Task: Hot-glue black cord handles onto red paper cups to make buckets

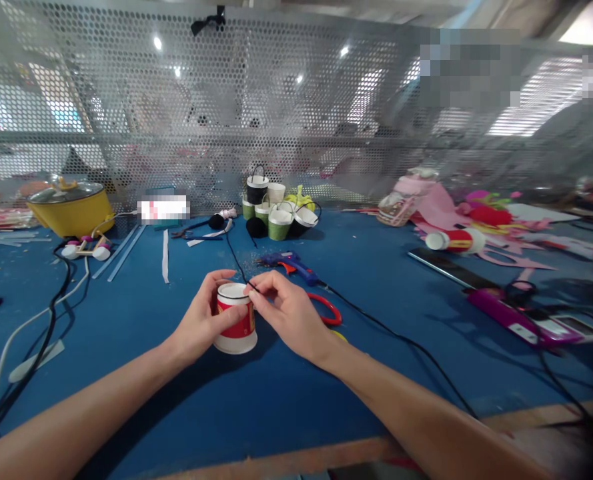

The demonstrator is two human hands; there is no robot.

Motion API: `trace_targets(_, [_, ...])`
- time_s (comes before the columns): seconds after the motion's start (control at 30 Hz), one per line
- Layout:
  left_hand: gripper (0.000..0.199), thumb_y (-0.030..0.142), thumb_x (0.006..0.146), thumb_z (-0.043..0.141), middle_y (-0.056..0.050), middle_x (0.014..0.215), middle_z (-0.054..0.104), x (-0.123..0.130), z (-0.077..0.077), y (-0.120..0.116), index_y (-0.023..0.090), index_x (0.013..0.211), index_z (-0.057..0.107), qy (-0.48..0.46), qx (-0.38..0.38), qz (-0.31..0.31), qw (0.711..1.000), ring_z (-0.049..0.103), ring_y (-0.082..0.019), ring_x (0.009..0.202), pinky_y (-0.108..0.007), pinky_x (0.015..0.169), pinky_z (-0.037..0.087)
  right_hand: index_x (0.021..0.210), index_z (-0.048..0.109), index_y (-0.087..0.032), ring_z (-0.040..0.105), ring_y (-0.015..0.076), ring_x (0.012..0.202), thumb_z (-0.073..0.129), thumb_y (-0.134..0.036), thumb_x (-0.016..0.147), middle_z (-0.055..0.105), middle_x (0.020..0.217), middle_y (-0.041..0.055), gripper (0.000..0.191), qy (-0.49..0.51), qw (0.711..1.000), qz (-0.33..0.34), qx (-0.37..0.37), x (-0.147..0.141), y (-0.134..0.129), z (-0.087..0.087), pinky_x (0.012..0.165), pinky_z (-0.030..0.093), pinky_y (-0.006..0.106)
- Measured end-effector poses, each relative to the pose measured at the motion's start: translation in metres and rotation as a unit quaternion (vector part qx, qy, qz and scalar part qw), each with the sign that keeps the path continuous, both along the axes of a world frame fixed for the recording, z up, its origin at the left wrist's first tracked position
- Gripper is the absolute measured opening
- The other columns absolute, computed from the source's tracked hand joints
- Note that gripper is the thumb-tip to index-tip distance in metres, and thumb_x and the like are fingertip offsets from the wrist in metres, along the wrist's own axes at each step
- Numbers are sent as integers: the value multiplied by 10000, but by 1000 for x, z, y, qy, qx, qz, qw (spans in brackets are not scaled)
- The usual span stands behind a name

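Note:
Before me on the blue table stands a white paper cup (236, 343) with a red printed band, its round white end facing up. My left hand (206, 317) is wrapped round the cup's left side, thumb across the front. With thumb and fingertips, my right hand (283, 313) pinches a thin black cord (239, 260) at the cup's upper right edge. A dark line of cord runs along the top rim. From the pinch, the cord stretches back over the table toward a dark ball of cord (217, 221).
A blue glue gun (291, 265) lies just behind my right hand, its cable trailing right. Red scissor handles (329, 310) are partly hidden by my wrist. Small green, white and black cups (279, 225) stand behind. A yellow pot (73, 207) is left, a purple device (521, 320) right.

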State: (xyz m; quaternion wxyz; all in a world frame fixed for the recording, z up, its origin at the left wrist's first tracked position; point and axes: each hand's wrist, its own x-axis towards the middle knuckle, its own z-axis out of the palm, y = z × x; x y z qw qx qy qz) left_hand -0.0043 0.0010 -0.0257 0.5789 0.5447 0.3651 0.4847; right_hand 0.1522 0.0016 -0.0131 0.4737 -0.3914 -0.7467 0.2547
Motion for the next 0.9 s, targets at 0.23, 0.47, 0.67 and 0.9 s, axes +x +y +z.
trace_targets(0.23, [415, 294, 705, 612, -12, 934, 542, 3, 3, -8, 221, 1065, 418, 17, -19, 45, 999, 544, -157, 839, -279, 745, 436, 708, 430, -211, 566, 151, 740, 491, -218, 819, 588, 807, 42, 127, -11, 1000, -6, 19, -3, -4, 2, 684, 463, 298])
trace_targets(0.47, [380, 289, 723, 587, 6, 907, 544, 6, 4, -12, 224, 1060, 423, 6, -37, 53, 998, 528, -145, 828, -267, 748, 426, 719, 435, -207, 565, 154, 743, 491, -223, 826, 589, 811, 50, 122, -14, 1000, -11, 24, -4, -6, 1, 685, 460, 297])
trace_targets(0.67, [354, 305, 744, 571, 10, 889, 545, 7, 6, -14, 221, 1057, 430, 2, -52, 52, 997, 518, -148, 832, -273, 765, 406, 726, 438, -204, 566, 150, 727, 493, -219, 825, 591, 796, 44, 114, -15, 999, -12, 33, -4, -6, 1, 665, 463, 290])
trace_targets(0.9, [365, 289, 746, 572, 11, 896, 548, 7, 5, -14, 227, 1079, 435, -5, -52, 50, 997, 518, -149, 840, -265, 767, 397, 716, 439, -202, 569, 144, 736, 493, -200, 822, 594, 803, 45, 119, -18, 999, -13, 37, -4, -5, 1, 671, 463, 282])
